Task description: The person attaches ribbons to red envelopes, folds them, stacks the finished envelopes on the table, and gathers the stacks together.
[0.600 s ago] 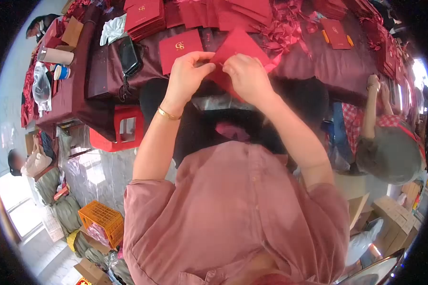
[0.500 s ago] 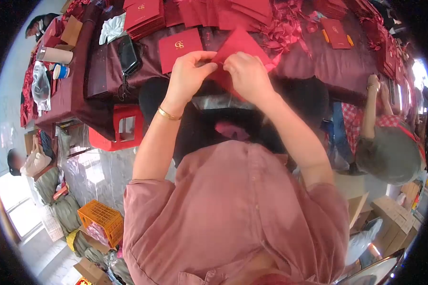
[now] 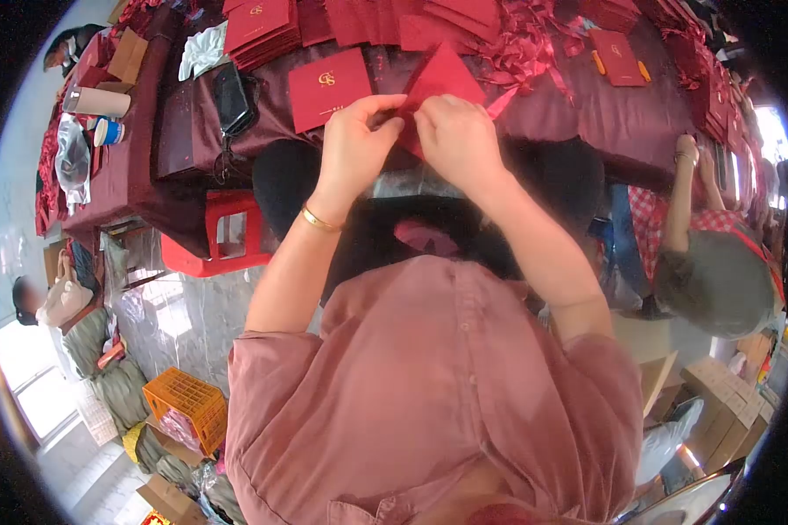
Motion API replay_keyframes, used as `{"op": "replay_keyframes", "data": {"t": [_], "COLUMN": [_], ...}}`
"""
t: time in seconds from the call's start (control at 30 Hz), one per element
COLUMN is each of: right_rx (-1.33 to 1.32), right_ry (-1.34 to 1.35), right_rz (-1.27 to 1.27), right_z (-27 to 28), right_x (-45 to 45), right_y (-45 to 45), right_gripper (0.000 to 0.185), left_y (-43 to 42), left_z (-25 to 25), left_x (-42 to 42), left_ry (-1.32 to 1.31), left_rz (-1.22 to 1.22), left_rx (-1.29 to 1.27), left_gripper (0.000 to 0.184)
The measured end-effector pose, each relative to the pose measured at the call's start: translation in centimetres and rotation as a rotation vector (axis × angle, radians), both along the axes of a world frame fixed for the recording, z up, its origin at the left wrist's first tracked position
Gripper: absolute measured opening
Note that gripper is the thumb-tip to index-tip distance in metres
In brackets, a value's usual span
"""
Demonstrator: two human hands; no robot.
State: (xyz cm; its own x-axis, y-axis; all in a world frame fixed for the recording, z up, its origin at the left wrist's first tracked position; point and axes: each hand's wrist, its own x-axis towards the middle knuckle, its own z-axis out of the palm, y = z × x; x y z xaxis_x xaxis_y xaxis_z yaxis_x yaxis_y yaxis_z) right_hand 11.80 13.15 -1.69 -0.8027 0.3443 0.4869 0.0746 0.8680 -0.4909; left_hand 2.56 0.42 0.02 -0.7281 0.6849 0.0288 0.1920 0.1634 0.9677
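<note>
Both my hands are at the near edge of the table, closed at a flat red card (image 3: 451, 72) that is turned cornerwise. My left hand (image 3: 357, 144), with a gold bangle at its wrist, pinches the card's left edge between thumb and fingers. Fingers curled, my right hand (image 3: 460, 140) grips the lower part of the same card and covers much of it. A pinkish ribbon end (image 3: 501, 103) shows just right of that hand. Left of the card lies a square red card with a gold logo (image 3: 328, 87).
Stacked red cards (image 3: 261, 31) and a heap of red ribbons (image 3: 530, 52) lie farther back. A black phone (image 3: 231, 101) rests at left. Below stands a red stool (image 3: 206, 249). On the right, a co-worker's arm (image 3: 678, 197) reaches to the table.
Both hands have shifted slightly, the left one a little right and down. The held card has turned a bit and sits slightly farther right. Its lower corner now shows less.
</note>
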Motion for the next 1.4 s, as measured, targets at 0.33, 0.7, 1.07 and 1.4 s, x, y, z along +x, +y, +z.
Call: {"op": "replay_keyframes", "data": {"t": [0.33,0.7,1.07,1.4], "right_rx": [-0.807,-0.329,-0.731,-1.052], "right_ry": [-0.415,-0.032,-0.178,0.013], "right_rz": [0.117,-0.003,-0.017,-0.263], "right_z": [1.7,-2.4,-3.5,-5.4], "right_x": [0.0,0.2,0.4,4.2], "right_y": [1.3,-0.4,-0.3,3.4], "right_gripper": [0.024,0.017,0.022,0.032], "left_y": [0.1,0.1,0.5,-2.2], "left_z": [0.3,-2.3,-1.2,-2.3], "left_x": [1.9,1.1,2.5,-1.7], "left_ry": [0.284,0.083,0.551,-0.098], "left_rz": [0.061,0.087,0.006,0.262], "left_rx": [-0.004,-0.081,-0.101,0.084], "left_gripper": [0.022,0.024,0.020,0.025]}}
